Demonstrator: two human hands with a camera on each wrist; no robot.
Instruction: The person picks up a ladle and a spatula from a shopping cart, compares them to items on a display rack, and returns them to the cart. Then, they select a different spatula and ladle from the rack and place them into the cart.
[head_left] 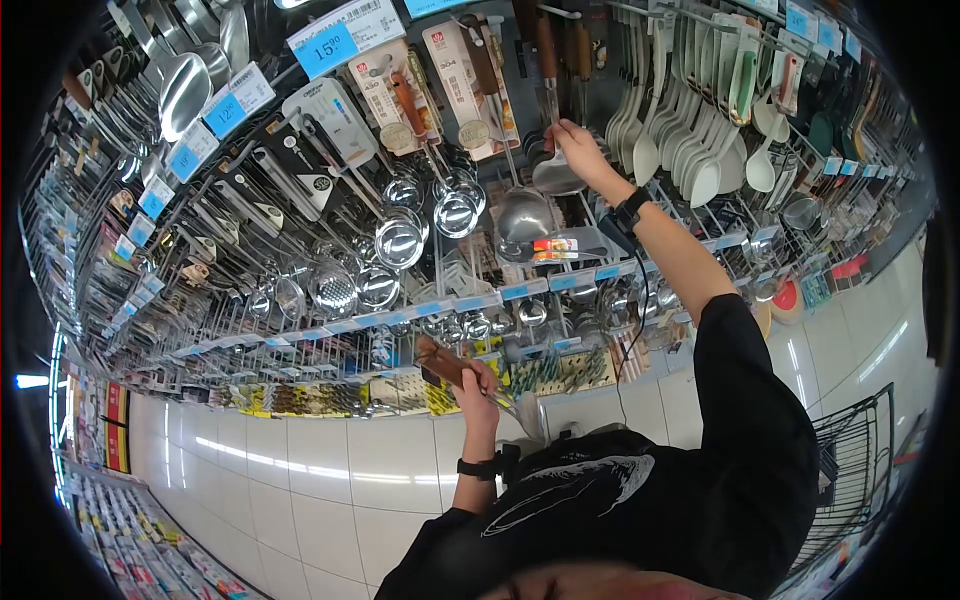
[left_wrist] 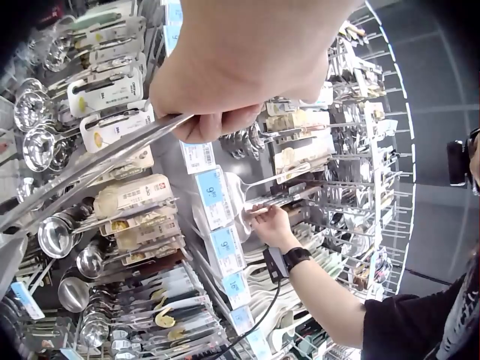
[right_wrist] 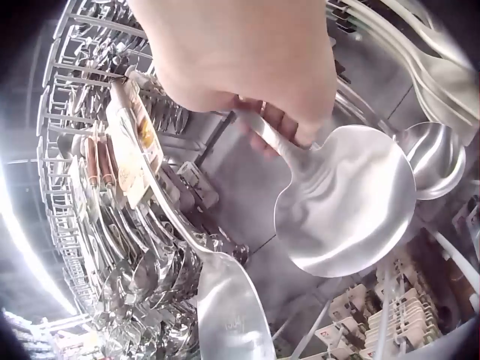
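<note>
In the head view the right hand [head_left: 572,142] is raised to the rack and grips the metal neck of a wide, round-headed utensil [head_left: 558,177]. The right wrist view shows that broad metal head [right_wrist: 349,199] below the curled fingers of the right hand [right_wrist: 247,67]. Lower down, the left hand [head_left: 478,385] holds a utensil by its brown handle [head_left: 443,364], its metal end pointing toward the body. From the left wrist, metal shafts [left_wrist: 97,161] extend from under the left hand [left_wrist: 232,67].
A large ladle [head_left: 525,214] hangs beside the right hand, and pale spoons [head_left: 705,180] hang to its right. Blue price tags [head_left: 330,48] line the rack. A wire cart [head_left: 860,470] stands at the lower right. A metal turner [right_wrist: 229,307] hangs left of the round head.
</note>
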